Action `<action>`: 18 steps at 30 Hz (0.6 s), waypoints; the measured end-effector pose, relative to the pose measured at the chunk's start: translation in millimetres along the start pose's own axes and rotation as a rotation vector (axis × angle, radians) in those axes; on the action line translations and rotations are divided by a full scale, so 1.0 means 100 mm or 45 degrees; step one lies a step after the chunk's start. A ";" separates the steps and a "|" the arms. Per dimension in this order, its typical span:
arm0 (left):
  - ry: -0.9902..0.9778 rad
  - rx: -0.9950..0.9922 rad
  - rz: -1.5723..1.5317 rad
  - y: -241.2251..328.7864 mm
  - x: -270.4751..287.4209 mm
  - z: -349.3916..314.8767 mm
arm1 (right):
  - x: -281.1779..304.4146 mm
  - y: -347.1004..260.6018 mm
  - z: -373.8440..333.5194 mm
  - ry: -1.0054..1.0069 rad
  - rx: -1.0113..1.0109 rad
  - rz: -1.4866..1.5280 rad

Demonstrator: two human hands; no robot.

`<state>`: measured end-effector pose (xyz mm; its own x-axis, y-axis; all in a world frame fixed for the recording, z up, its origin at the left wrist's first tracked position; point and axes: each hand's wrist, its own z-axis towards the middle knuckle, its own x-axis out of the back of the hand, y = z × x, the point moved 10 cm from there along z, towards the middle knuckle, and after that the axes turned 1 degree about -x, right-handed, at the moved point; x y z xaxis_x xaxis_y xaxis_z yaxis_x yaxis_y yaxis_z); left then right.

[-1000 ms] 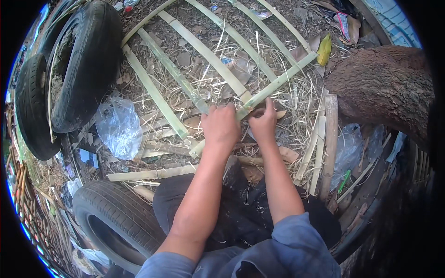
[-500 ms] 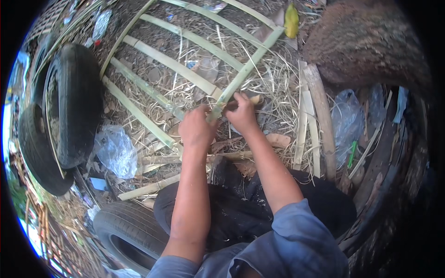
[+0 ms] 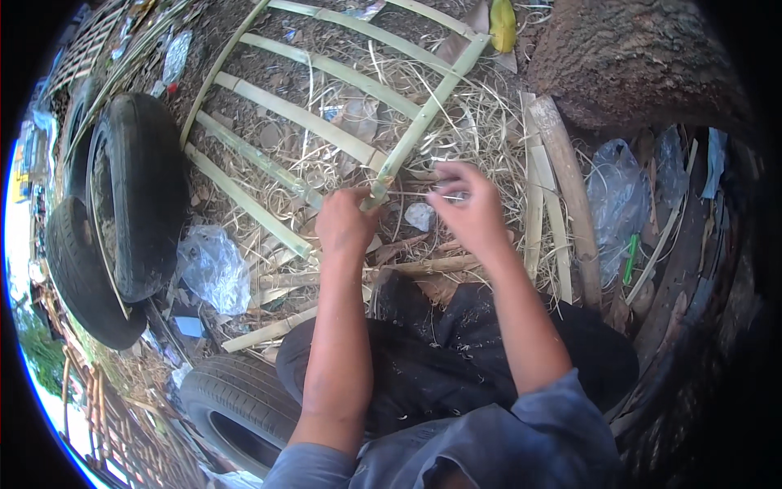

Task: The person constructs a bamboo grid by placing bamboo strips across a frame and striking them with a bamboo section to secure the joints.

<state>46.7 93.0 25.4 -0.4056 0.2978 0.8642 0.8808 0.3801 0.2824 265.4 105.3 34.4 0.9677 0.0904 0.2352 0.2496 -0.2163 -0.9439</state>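
Observation:
A lattice of split green bamboo strips (image 3: 314,122) lies on the ground ahead of me, several slats joined to a long side strip (image 3: 432,114). My left hand (image 3: 344,222) is closed round the near end of that side strip, where the slats meet it. Off to the right of this end, my right hand (image 3: 472,208) hovers with thumb and fingers pinched together. Something thin and pale shows at its fingertips, too small and blurred to name. Below the strip end sits a whitish stone-like lump (image 3: 419,217).
Old tyres (image 3: 147,196) stand at the left, with another tyre (image 3: 240,407) by my leg. A thick tree trunk (image 3: 635,65) rises at the far right. Clear plastic bags (image 3: 213,269), wood pieces (image 3: 566,171) and pale shavings (image 3: 489,130) litter the ground. A yellow fruit-like object (image 3: 503,26) lies beyond.
My right hand has left the strip end and moved right, uncovering the whitish lump. My left hand keeps its hold. The view has shifted slightly.

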 end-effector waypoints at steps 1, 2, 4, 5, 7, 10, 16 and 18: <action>0.004 0.008 -0.019 0.01 -0.01 -0.01 | 0.16 -0.05 -0.08 0.013 -0.049 0.010; -0.005 0.020 -0.042 -0.02 0.00 -0.02 | 0.28 -0.18 -0.17 0.020 -0.063 0.037; -0.030 0.033 -0.106 -0.08 -0.06 0.02 | 0.58 -0.43 -0.37 0.050 -0.028 -0.065; -0.011 0.035 -0.137 -0.08 -0.06 0.04 | 0.76 -0.53 -0.47 0.076 0.023 -0.190; -0.055 0.005 -0.117 -0.09 -0.11 0.04 | 1.12 -0.59 -0.66 0.129 0.120 -0.411; 0.138 -0.167 -0.015 -0.03 -0.04 0.01 | 1.62 -0.51 -0.93 0.170 0.016 -0.590; 0.061 -0.112 0.088 0.19 0.13 -0.18 | 2.33 -0.01 -1.29 0.263 -0.158 -1.001; 0.066 -0.075 0.220 0.10 -0.02 -0.26 | 2.42 0.27 -1.30 0.238 -0.282 -1.060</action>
<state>62.9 73.5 37.5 -0.2355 0.3083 0.9217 0.9496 0.2749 0.1507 510.5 -5.3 95.7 0.4534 0.1466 0.8792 0.8587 -0.3360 -0.3868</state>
